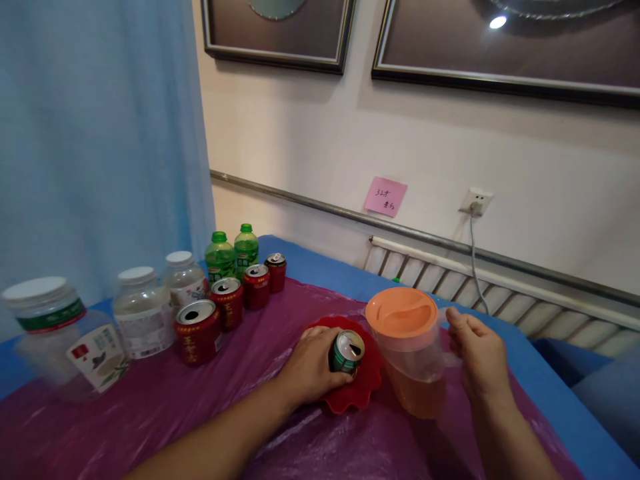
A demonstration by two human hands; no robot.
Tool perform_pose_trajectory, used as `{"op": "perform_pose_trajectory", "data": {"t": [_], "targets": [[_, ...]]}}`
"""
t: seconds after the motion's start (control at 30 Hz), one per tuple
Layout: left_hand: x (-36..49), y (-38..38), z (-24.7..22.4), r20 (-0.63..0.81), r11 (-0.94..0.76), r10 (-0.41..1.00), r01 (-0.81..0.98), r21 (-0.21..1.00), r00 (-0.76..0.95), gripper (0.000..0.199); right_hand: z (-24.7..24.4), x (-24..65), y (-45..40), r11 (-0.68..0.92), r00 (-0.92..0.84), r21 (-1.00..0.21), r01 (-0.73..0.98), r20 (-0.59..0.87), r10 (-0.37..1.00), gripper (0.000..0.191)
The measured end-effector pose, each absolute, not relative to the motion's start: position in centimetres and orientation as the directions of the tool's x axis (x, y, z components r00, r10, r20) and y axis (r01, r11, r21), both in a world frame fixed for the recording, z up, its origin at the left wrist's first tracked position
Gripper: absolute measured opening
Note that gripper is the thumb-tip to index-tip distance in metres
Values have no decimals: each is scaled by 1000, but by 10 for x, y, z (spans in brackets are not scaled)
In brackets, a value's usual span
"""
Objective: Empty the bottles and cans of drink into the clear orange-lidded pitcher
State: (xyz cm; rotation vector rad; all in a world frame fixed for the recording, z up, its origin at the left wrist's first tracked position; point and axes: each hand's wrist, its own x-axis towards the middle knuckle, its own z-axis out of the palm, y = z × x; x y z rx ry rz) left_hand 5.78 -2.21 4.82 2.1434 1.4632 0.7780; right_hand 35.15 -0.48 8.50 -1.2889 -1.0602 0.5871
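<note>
My left hand (314,363) is wrapped round a green drink can (347,352) with an opened top. The can is over a red plate with a wavy rim (367,390); whether its base touches the plate is hidden. At the right, my right hand (475,350) grips the handle of a clear plastic pitcher (415,373), close beside the plate. An orange lid (401,312) covers the pitcher, and a pale brownish liquid fills its lower part. The pitcher looks slightly tilted, and its spout side faces the can.
Several red cans (199,337) line the left, behind them two green bottles (220,257). Clear jars with white lids (143,317) stand farther left. Purple plastic sheeting (240,400) covers the blue-topped table. A radiator (540,287), pipe and plugged-in cord (475,260) run along the wall.
</note>
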Motion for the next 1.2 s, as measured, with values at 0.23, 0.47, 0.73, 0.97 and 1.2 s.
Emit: {"op": "perform_pose_trajectory", "data": {"t": [0.23,0.47,0.73,0.97,1.2], "targets": [[60,-22,54,166,-330,941,690,644,294,66,79,357,9,255,485,-967,-9,219,847,59],[62,-23,56,153,-341,931,641,688,331,66,82,362,11,212,555,-970,-120,111,824,59],[59,-20,50,126,-309,933,573,759,336,72,64,379,30,216,698,-972,-89,93,710,41],[58,-18,49,142,-313,935,568,761,326,73,57,384,35,242,736,-970,-19,150,660,33],[57,-17,48,150,-317,934,559,766,324,72,71,381,30,319,745,-948,3,215,631,21]]}}
